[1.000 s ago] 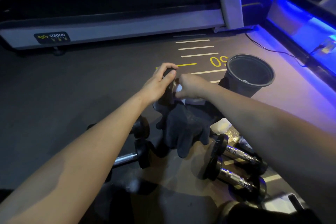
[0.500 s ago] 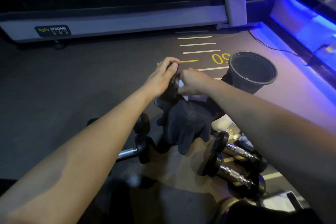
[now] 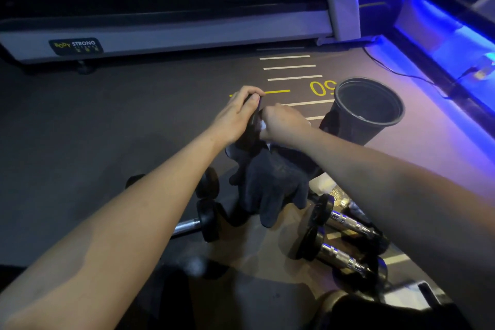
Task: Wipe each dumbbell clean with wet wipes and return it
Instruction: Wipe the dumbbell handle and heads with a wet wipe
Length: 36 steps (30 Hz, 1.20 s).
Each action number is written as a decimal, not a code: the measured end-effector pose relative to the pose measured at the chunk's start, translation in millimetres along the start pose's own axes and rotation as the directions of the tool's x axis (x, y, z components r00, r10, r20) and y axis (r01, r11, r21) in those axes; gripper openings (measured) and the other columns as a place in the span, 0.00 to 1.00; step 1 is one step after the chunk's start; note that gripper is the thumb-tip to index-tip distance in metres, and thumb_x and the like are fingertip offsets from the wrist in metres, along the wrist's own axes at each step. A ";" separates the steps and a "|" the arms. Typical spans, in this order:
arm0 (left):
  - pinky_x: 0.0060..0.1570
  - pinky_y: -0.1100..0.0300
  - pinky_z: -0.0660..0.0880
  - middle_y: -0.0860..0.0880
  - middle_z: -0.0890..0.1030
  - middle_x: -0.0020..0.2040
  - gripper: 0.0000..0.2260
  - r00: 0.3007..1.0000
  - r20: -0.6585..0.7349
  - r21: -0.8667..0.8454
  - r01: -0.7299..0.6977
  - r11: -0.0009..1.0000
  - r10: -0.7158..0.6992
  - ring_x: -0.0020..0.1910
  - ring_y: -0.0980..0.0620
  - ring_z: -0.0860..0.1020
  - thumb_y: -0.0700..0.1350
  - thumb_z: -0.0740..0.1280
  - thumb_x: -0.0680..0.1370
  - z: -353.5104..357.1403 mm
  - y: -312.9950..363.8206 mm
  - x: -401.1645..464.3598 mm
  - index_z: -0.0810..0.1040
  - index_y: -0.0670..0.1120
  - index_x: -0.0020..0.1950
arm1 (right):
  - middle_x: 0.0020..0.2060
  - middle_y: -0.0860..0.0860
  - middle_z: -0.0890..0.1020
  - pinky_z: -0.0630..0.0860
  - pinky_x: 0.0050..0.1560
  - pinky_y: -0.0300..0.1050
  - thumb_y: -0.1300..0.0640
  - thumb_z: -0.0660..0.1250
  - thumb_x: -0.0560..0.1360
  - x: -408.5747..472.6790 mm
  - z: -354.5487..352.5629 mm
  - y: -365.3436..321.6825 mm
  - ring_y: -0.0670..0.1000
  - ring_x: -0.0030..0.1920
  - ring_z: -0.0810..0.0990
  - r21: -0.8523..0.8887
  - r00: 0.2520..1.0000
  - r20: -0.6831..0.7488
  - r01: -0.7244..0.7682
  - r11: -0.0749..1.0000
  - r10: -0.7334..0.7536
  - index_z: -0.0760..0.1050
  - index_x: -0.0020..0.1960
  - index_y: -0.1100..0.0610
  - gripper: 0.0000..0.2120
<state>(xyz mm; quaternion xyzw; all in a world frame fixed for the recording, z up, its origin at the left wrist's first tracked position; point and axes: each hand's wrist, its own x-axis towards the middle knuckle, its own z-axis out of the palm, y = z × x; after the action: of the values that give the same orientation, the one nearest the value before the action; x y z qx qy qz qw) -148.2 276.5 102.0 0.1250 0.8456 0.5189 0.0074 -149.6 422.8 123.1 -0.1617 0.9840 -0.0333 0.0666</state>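
Dim gym floor (image 3: pixel 80 142) beside a treadmill (image 3: pixel 160 32), blue-lit: left hand (image 3: pixel 235 115) grips a mostly hidden dumbbell (image 3: pixel 254 118); right hand (image 3: pixel 284 123) pinches a wipe (image 3: pixel 263 125).

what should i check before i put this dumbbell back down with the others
1. Left hand grips the dark dumbbell end: ok, its fingers curl round it.
2. Wet wipe in the right hand: ok, a white bit shows at the fingers, against the dumbbell.
3. Whole dumbbell wiped: cannot tell, the hands and the dark gloves hide most of it.
4. Bin ready for the used wipe: ok, it stands open just right of the hands.
5. Room to set it down: ok, bare floor lies between the left dumbbells and the right dumbbells.
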 end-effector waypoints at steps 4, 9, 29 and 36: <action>0.56 0.67 0.64 0.55 0.76 0.62 0.11 1.000 0.002 0.028 -0.012 1.000 0.012 0.60 0.58 0.72 0.50 0.55 0.86 0.7 3.3 -0.7 0.75 0.53 0.64 | 0.50 0.55 0.84 0.76 0.46 0.50 0.57 0.64 0.77 -12.5 20.3 -5.1 0.61 0.52 0.83 -0.182 0.979 -0.203 -0.045 0.982 0.007 0.74 0.56 0.57 0.09; 0.51 0.77 0.63 0.57 0.76 0.60 0.12 1.000 -0.009 0.026 0.024 0.999 -0.024 0.59 0.58 0.72 0.51 0.54 0.86 -1.1 5.4 1.2 0.75 0.53 0.64 | 0.49 0.60 0.83 0.75 0.47 0.51 0.57 0.65 0.74 0.9 14.7 0.5 0.63 0.52 0.82 -0.130 0.993 -0.121 -0.007 0.992 -0.008 0.77 0.53 0.59 0.09; 0.52 0.78 0.63 0.55 0.75 0.61 0.11 0.999 0.035 0.044 0.016 0.999 -0.018 0.58 0.59 0.72 0.51 0.55 0.86 -2.6 4.1 1.9 0.74 0.54 0.64 | 0.26 0.45 0.79 0.65 0.31 0.42 0.51 0.73 0.66 9.6 0.2 12.5 0.50 0.35 0.79 0.195 0.993 0.088 -0.097 0.976 0.081 0.74 0.41 0.54 0.10; 0.53 0.71 0.65 0.54 0.76 0.60 0.10 0.999 0.031 0.019 0.027 0.999 -0.028 0.56 0.59 0.73 0.51 0.55 0.86 -2.6 2.1 2.1 0.74 0.57 0.61 | 0.36 0.50 0.80 0.71 0.35 0.45 0.46 0.76 0.64 8.0 3.3 24.7 0.52 0.38 0.77 0.312 0.999 0.027 -0.032 0.950 0.024 0.74 0.45 0.54 0.18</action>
<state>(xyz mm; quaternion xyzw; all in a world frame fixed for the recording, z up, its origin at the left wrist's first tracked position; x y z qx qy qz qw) -150.2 275.5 105.3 0.1214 0.8519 0.5088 0.0266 -164.4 443.4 116.7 -0.1356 0.9678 -0.1856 0.1031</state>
